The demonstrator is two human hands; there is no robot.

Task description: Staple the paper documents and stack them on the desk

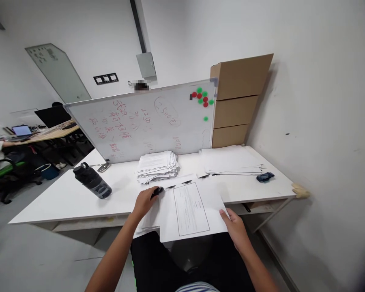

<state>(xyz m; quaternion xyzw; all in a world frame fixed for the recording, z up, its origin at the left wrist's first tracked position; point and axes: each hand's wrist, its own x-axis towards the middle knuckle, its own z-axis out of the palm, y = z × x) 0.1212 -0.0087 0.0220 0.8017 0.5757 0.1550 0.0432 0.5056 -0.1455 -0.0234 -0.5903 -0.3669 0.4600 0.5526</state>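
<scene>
The left hand [145,201] closes its fingers on a small black clip-like object [157,190] while the right hand [235,228] grips the edge of the white printed paper sheet [191,211] lying between both hands.

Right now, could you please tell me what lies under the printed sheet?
Under the printed sheet, more white sheets stick out at its left edge, beneath the left hand. Its front overhangs the table edge. Whatever lies under its middle is covered.
</scene>
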